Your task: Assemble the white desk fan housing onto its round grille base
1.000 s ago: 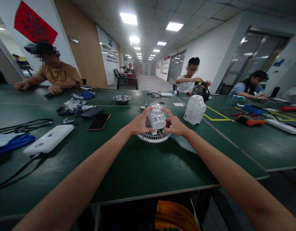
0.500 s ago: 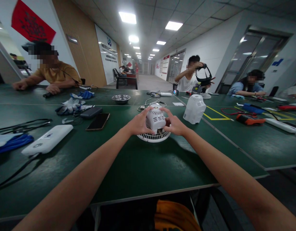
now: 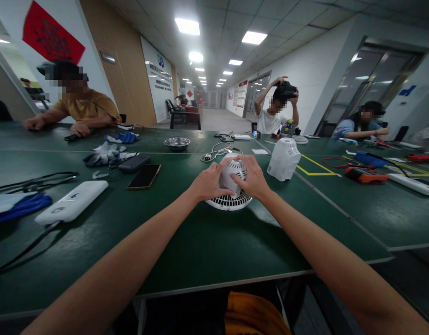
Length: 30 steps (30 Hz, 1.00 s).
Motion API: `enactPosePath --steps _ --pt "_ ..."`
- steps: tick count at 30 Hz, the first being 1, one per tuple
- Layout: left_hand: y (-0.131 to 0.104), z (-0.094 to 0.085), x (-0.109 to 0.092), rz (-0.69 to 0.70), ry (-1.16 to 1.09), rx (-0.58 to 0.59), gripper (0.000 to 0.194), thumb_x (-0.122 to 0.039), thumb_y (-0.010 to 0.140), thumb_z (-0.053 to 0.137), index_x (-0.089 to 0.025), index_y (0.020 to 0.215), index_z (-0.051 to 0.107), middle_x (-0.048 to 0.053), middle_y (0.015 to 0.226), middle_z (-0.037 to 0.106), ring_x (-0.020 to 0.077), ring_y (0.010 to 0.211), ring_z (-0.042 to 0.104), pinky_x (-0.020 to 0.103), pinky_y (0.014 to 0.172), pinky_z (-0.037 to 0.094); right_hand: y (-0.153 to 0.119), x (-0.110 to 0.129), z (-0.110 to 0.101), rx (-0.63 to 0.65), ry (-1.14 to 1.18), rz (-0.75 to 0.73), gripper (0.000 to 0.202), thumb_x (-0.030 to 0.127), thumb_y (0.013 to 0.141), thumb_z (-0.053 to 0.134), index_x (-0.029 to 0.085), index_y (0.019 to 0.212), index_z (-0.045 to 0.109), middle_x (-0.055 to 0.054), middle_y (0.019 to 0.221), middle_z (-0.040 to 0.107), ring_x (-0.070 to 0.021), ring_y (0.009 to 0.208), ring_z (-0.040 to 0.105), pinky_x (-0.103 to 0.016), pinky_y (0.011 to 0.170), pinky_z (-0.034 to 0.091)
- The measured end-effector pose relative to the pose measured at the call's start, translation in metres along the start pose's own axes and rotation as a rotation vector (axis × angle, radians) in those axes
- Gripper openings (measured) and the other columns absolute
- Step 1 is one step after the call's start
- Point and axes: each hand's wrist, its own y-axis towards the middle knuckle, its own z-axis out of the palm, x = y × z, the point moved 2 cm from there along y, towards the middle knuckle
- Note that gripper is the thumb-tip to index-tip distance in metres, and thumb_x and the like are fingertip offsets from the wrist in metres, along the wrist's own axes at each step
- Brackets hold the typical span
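Observation:
Both hands are wrapped around a white vented plastic housing [image 3: 231, 168], which sits on a round white fan grille [image 3: 229, 203] lying flat on the table. My left hand [image 3: 208, 183] grips the housing from the left, thumb low near the front. From the right, my right hand [image 3: 253, 177] holds it with the thumb across the slotted face and the fingers over the top. The fingers hide much of the housing. To the right, apart from my hands, stands a second white plastic shell [image 3: 283, 160].
On the green table [image 3: 207, 251], a phone [image 3: 144, 177], a white power bank [image 3: 73, 202] and gloves [image 3: 104, 154] lie left. A metal bowl [image 3: 177, 144] and a cable [image 3: 214, 153] are behind. An orange-black meter [image 3: 366, 175] lies right. Several people sit around.
The housing has turned on the grille, and its dark front gap is no longer visible. My right hand has shifted farther over it. A person across the table has raised a headset to their head.

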Motion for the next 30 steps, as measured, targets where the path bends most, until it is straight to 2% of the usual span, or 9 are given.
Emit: enactPosePath --steps 4,7,9,15,20,22,24,26,30 --pt "-0.004 0.002 0.007 0.021 -0.042 -0.043 0.105 -0.062 0.075 0.070 -0.026 0.157 0.014 0.018 0.139 0.050 0.0334 0.107 0.064 0.052 0.096 0.048 -0.001 -0.005 -0.002 -0.020 0.016 -0.001 0.047 0.033 0.082 0.064 0.025 0.126 0.050 -0.009 0.122 0.054 -0.0300 0.118 0.051 -0.049 0.104 0.042" --pt "-0.006 0.003 0.015 0.003 -0.065 -0.047 0.087 -0.056 0.088 0.056 -0.025 0.157 0.013 0.016 0.135 0.055 0.0295 0.106 0.064 0.051 0.098 0.046 -0.003 -0.013 -0.003 -0.005 0.010 0.026 0.051 0.032 0.083 0.062 0.025 0.131 0.049 -0.010 0.128 0.054 -0.0311 0.120 0.050 -0.051 0.105 0.041" --pt "-0.007 0.003 0.021 -0.031 -0.047 -0.054 0.076 -0.052 0.093 0.049 -0.025 0.156 0.018 0.014 0.132 0.058 0.0292 0.110 0.062 0.051 0.101 0.044 -0.004 -0.019 -0.002 0.022 0.009 0.039 0.055 0.031 0.083 0.061 0.026 0.135 0.047 -0.010 0.132 0.053 -0.0316 0.121 0.051 -0.053 0.106 0.040" --pt "-0.013 0.005 0.055 -0.288 -0.011 -0.098 0.059 -0.051 0.098 0.037 -0.022 0.148 0.040 0.014 0.131 0.059 0.0288 0.118 0.058 0.046 0.100 0.044 -0.008 -0.030 0.000 0.043 0.065 0.064 0.073 0.037 0.083 0.063 0.024 0.148 0.031 -0.013 0.147 0.045 -0.0342 0.129 0.048 -0.056 0.109 0.037" --pt "-0.018 0.008 0.078 -0.473 0.013 0.005 0.063 -0.058 0.097 0.031 -0.017 0.141 0.048 0.015 0.123 0.066 0.0279 0.112 0.062 0.039 0.093 0.045 -0.012 -0.040 0.003 0.063 0.115 0.206 0.088 0.046 0.078 0.070 0.024 0.150 0.024 -0.015 0.142 0.050 -0.0361 0.120 0.056 -0.056 0.101 0.044" --pt "-0.017 0.009 0.080 -0.523 0.050 0.045 0.063 -0.060 0.097 0.028 -0.015 0.129 0.059 0.016 0.115 0.069 0.0279 0.106 0.064 0.036 0.086 0.045 -0.014 -0.046 0.004 0.088 0.130 0.271 0.093 0.049 0.074 0.074 0.024 0.150 0.025 -0.014 0.134 0.056 -0.0362 0.116 0.059 -0.056 0.099 0.045" --pt "-0.017 0.008 0.080 -0.564 0.096 0.078 0.064 -0.061 0.097 0.024 -0.015 0.106 0.069 0.016 0.105 0.071 0.0272 0.095 0.066 0.034 0.078 0.045 -0.015 -0.052 0.005 0.123 0.150 0.324 0.096 0.052 0.071 0.077 0.024 0.148 0.027 -0.013 0.128 0.060 -0.0357 0.113 0.061 -0.056 0.099 0.045" --pt "-0.016 0.008 0.080 -0.608 0.123 0.098 0.066 -0.063 0.096 0.023 -0.017 0.088 0.069 0.015 0.093 0.072 0.0261 0.083 0.067 0.033 0.070 0.043 -0.017 -0.059 0.005 0.161 0.171 0.362 0.098 0.053 0.067 0.080 0.025 0.146 0.030 -0.011 0.126 0.062 -0.0355 0.112 0.062 -0.056 0.100 0.045" --pt "-0.017 0.009 0.082 -0.665 0.130 0.094 0.066 -0.065 0.094 0.024 -0.019 0.074 0.066 0.014 0.082 0.071 0.0258 0.074 0.065 0.032 0.063 0.038 -0.020 -0.067 0.004 0.209 0.230 0.361 0.101 0.051 0.062 0.083 0.027 0.145 0.031 -0.011 0.131 0.060 -0.0356 0.117 0.060 -0.055 0.103 0.044"
